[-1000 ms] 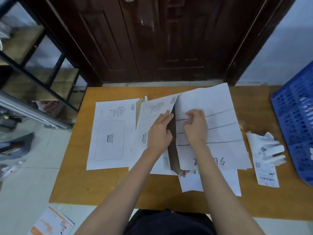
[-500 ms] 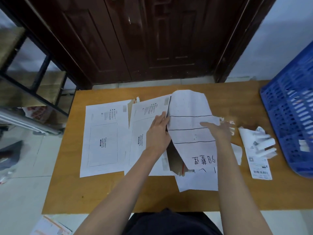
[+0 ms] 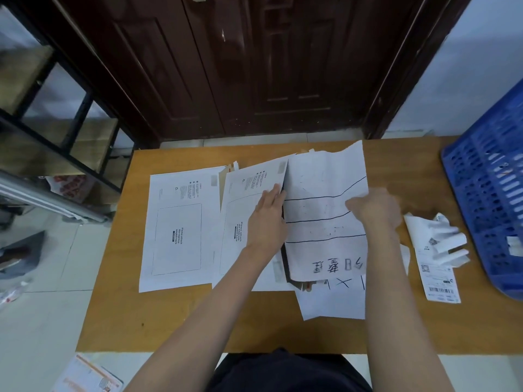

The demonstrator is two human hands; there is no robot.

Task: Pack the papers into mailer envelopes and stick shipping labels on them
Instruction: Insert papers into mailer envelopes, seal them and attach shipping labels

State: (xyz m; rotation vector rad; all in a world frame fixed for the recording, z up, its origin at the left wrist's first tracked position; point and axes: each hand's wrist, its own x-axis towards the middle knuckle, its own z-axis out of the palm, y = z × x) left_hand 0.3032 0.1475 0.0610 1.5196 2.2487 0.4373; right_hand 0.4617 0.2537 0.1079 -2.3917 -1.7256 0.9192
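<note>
The left hand [image 3: 267, 219] is lying flat with straight fingers on the upper face of a mailer [image 3: 249, 193], at its open right edge, pressing that side down so a dark gap is showing along the mouth. The right hand [image 3: 373, 207] is gripping the right edge of a sheet [image 3: 319, 210] with three black lines and handwritten characters near its lower end; its fingers are curling around the paper's edge. The sheet's left side is sitting at the mailer's mouth, beside the left fingertips; how far it is going in I cannot tell. A second sheet [image 3: 334, 301] is sticking out underneath, toward the person.

A second mailer [image 3: 178, 230] is lying flat just left of the first, its right edge tucked under it. Both are resting on a wooden table [image 3: 198, 321]. To the right of the sheet, a shipping label [image 3: 438, 281] and curled backing strips [image 3: 441, 236] are lying near a blue crate [image 3: 492, 193] that is overhanging the table's right end. A dark door [image 3: 254, 66] is standing behind the table, and a metal shelf [image 3: 56, 123] to the left.
</note>
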